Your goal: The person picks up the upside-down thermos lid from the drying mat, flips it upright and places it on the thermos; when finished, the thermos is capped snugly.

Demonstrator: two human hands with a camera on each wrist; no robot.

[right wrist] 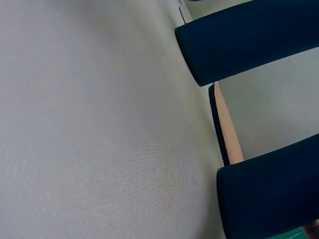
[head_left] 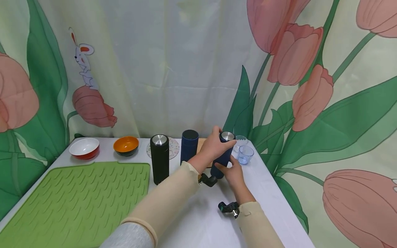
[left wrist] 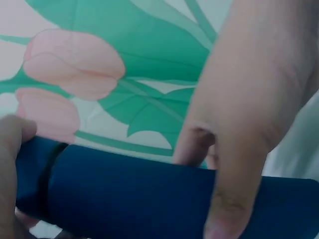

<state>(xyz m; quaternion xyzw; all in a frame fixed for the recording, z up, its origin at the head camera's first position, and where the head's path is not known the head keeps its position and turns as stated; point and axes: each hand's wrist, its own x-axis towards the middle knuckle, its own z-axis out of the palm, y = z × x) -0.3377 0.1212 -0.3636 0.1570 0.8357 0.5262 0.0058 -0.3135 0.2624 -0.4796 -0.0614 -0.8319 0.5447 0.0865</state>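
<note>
A dark blue thermos bottle point(head_left: 222, 160) with a silver-topped lid stands near the right side of the table, tilted slightly. My left hand point(head_left: 214, 147) grips its lid from above. Lower down, my right hand point(head_left: 233, 174) holds the bottle's body between thumb and fingers. The left wrist view shows the same bottle point(left wrist: 134, 191) with a dark band between lid and body. There, the left hand point(left wrist: 9, 174) is at the lid end and the right hand point(left wrist: 256, 94) is round the body. Its base end point(right wrist: 266, 191) fills the lower right of the right wrist view.
Left of the held bottle stand another blue thermos point(head_left: 189, 146) and a black one point(head_left: 160, 162). Two clear cups, the nearer a bluish glass point(head_left: 245, 155), are at right. A round mat point(head_left: 174, 148), orange bowl point(head_left: 125, 145), red-and-white bowl point(head_left: 84, 148) and green drying mat point(head_left: 83, 199) lie leftward.
</note>
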